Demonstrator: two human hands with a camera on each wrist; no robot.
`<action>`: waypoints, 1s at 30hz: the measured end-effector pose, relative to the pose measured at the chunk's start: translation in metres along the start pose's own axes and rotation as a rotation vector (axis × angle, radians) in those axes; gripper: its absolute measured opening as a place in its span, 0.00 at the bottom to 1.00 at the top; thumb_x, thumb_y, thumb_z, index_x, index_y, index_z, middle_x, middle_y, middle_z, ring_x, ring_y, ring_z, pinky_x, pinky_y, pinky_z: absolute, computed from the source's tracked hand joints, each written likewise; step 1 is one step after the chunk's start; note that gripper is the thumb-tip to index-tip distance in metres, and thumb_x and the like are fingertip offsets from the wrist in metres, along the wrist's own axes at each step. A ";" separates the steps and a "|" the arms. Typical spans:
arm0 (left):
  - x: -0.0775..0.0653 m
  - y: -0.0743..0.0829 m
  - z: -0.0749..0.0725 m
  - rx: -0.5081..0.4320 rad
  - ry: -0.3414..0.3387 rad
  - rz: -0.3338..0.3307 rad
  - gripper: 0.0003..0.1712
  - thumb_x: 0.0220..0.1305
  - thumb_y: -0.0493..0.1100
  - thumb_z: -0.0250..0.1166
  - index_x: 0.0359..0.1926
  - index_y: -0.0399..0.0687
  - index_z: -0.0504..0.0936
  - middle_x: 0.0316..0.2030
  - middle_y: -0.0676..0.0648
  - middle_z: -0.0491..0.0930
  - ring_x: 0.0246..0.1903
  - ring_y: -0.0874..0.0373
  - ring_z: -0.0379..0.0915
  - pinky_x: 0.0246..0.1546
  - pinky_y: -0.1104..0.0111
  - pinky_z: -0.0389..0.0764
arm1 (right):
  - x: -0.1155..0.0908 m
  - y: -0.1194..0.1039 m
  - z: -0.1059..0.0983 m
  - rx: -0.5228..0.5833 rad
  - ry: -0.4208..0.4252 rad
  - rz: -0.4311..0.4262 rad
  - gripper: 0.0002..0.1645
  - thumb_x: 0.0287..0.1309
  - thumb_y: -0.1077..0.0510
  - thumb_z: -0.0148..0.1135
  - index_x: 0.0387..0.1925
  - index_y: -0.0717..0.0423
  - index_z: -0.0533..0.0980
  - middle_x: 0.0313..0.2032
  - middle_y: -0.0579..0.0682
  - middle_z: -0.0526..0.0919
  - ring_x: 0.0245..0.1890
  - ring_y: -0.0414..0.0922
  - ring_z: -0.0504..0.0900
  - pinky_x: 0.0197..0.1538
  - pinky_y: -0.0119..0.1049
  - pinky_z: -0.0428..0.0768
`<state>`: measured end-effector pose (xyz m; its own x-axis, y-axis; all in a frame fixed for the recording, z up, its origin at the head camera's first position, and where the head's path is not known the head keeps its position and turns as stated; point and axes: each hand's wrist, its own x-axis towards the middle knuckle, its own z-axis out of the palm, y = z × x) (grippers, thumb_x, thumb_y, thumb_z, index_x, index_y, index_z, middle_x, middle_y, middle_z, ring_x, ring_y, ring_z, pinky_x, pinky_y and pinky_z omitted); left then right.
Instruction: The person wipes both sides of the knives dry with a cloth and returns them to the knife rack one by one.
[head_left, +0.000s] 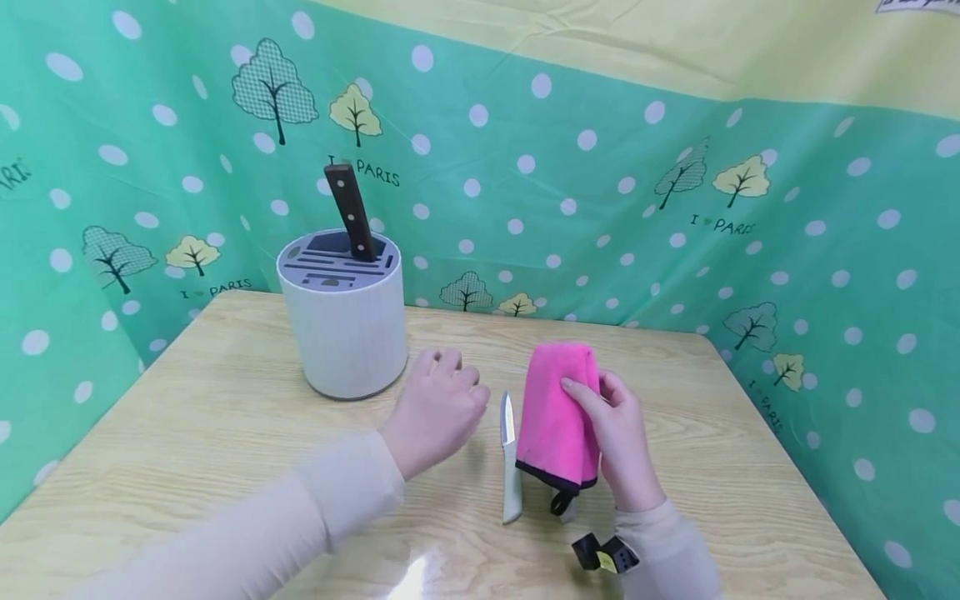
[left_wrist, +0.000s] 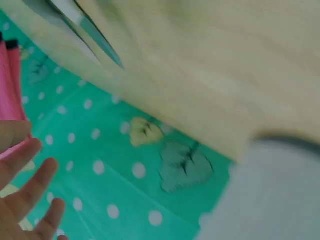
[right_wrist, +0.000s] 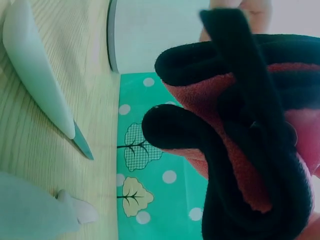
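Observation:
My right hand [head_left: 624, 437] holds a folded pink cloth [head_left: 553, 408] with black edging and a black loop, thumb on its front face. In the right wrist view the black-edged folds [right_wrist: 240, 145] fill the right side. My left hand [head_left: 442, 408] hovers left of the cloth, holding nothing; its fingers [left_wrist: 32, 187] are loosely bent and spread. Between the hands, a small knife [head_left: 511, 471] with a pale handle lies on the table, blade pointing away. Behind the cloth lies another pale-handled item [right_wrist: 35, 210], mostly hidden in the head view; its kind is unclear.
A white round knife block [head_left: 347, 333] stands at the back left, with one dark-handled knife [head_left: 350, 212] in its slotted top. Green printed fabric [head_left: 517, 167] hangs behind and beside the wooden table [head_left: 187, 433]. A black strap [head_left: 603, 554] is by my right wrist.

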<state>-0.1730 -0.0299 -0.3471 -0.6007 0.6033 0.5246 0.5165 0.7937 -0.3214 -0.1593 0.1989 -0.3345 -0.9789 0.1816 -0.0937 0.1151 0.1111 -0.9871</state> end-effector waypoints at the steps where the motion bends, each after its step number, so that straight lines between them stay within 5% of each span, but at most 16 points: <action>1: 0.000 0.006 0.001 -0.012 -0.018 -0.016 0.07 0.61 0.50 0.66 0.31 0.56 0.87 0.27 0.54 0.80 0.33 0.54 0.69 0.41 0.60 0.73 | 0.000 0.000 -0.001 -0.001 0.004 0.002 0.24 0.64 0.50 0.63 0.58 0.54 0.73 0.47 0.49 0.78 0.37 0.39 0.83 0.41 0.36 0.83; 11: 0.002 0.051 0.008 -0.109 -0.219 -0.128 0.16 0.60 0.62 0.67 0.30 0.57 0.86 0.24 0.56 0.81 0.26 0.58 0.68 0.30 0.68 0.68 | 0.006 0.001 -0.010 0.015 0.040 -0.004 0.23 0.65 0.51 0.63 0.57 0.56 0.73 0.44 0.46 0.78 0.38 0.38 0.82 0.42 0.34 0.83; 19: -0.003 0.065 0.012 -0.246 -0.334 -0.168 0.19 0.59 0.59 0.69 0.21 0.52 0.84 0.16 0.54 0.76 0.15 0.61 0.67 0.14 0.70 0.66 | 0.006 -0.001 -0.014 0.024 0.063 0.010 0.24 0.65 0.49 0.63 0.57 0.55 0.73 0.45 0.45 0.79 0.40 0.39 0.82 0.44 0.34 0.82; 30: 0.001 0.081 0.025 -0.384 -0.455 -0.272 0.25 0.62 0.60 0.66 0.14 0.54 0.76 0.13 0.56 0.71 0.13 0.66 0.62 0.12 0.72 0.64 | 0.005 0.000 -0.017 0.043 0.073 0.012 0.24 0.64 0.49 0.64 0.57 0.54 0.73 0.44 0.43 0.80 0.41 0.39 0.82 0.44 0.34 0.82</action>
<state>-0.1472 0.0365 -0.3928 -0.8956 0.4241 0.1342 0.4399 0.8894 0.1245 -0.1615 0.2160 -0.3327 -0.9624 0.2535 -0.0974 0.1180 0.0670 -0.9908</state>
